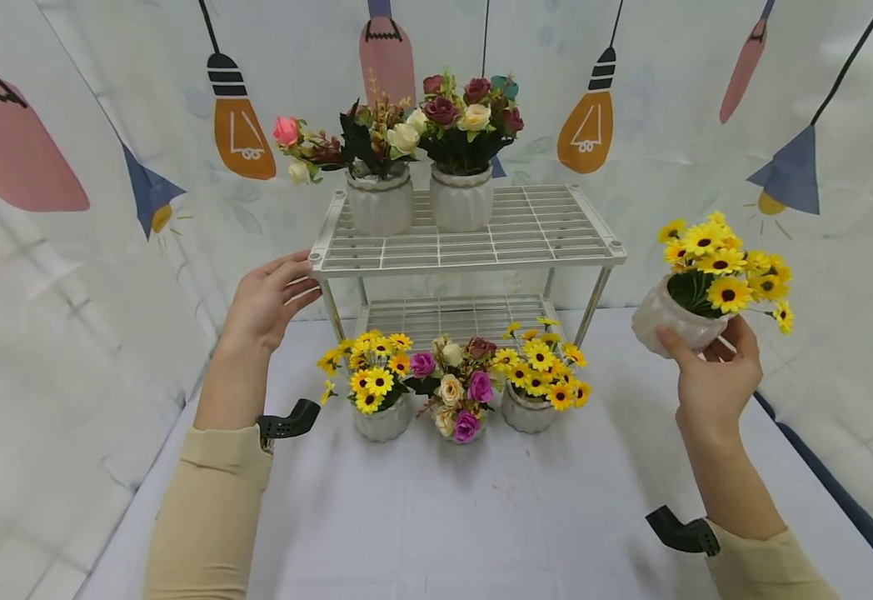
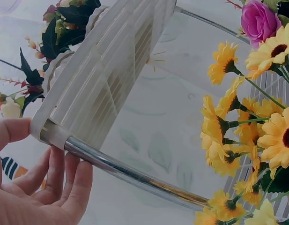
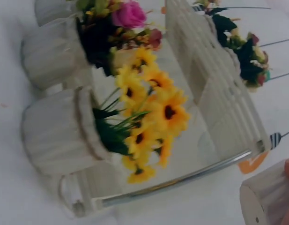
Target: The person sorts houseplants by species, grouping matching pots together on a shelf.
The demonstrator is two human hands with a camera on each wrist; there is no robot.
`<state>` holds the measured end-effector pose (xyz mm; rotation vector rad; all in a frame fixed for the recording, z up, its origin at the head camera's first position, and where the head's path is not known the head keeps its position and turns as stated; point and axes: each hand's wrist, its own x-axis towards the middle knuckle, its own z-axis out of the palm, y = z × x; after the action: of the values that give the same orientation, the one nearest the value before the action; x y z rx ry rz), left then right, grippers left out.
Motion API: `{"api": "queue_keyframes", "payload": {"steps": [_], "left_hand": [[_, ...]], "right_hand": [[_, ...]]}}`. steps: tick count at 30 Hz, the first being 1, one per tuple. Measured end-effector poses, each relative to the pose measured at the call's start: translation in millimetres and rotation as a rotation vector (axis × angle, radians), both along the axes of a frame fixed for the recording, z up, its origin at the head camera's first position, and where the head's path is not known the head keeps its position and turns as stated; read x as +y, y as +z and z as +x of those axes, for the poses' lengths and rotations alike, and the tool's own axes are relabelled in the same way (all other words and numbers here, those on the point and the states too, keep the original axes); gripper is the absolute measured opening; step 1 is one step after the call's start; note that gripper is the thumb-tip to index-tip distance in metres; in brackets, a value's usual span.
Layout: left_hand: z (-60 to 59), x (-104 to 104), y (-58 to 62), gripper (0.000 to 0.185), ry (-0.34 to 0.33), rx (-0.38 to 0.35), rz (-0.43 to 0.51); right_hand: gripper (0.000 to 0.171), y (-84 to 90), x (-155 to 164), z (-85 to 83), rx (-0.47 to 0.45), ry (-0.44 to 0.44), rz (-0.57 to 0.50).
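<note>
My right hand point(image 1: 721, 379) grips a whitish pot point(image 1: 672, 321) of yellow daisy-like flowers point(image 1: 725, 267), raised and tilted to the right of the rack. Part of that pot and some fingertips appear at the lower right of the right wrist view. A white two-tier wire rack point(image 1: 526, 267) stands at the table's back. At its upper left front corner, my left hand point(image 2: 46, 183) holds on, thumb on the corner and fingertips against the metal leg point(image 2: 135, 171) below. On the top shelf sit two pots point(image 1: 380, 204) of mixed artificial roses point(image 1: 474, 117).
Before the rack, three potted plants line up on the white-covered table point(image 1: 436, 517): a left yellow-flowered pot point(image 1: 381, 421), a middle pot with purple and cream roses point(image 1: 451, 390), and a right yellow-flowered pot point(image 1: 528, 412). A printed curtain point(image 1: 676, 83) hangs behind.
</note>
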<state>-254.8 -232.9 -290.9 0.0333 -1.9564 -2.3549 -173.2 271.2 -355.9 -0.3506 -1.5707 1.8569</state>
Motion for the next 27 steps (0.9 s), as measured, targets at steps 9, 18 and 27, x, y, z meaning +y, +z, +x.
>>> {"api": "queue_keyframes", "payload": {"steps": [9,18,27], "left_hand": [[-0.6,1,-0.6,0.055,0.0,0.004,0.009],[-2.4,2,-1.8,0.056,-0.002,-0.003,0.004],[-2.5,0,-2.6,0.057,0.003,-0.006,0.011]], "right_hand": [[0.073,48.2,-7,-11.6,0.249,0.006,-0.025],[0.072,83.9,-26,-40.4,0.244,0.065,0.081],[0.076,100.5,-50,-71.6,0.129,0.137,0.167]]}}
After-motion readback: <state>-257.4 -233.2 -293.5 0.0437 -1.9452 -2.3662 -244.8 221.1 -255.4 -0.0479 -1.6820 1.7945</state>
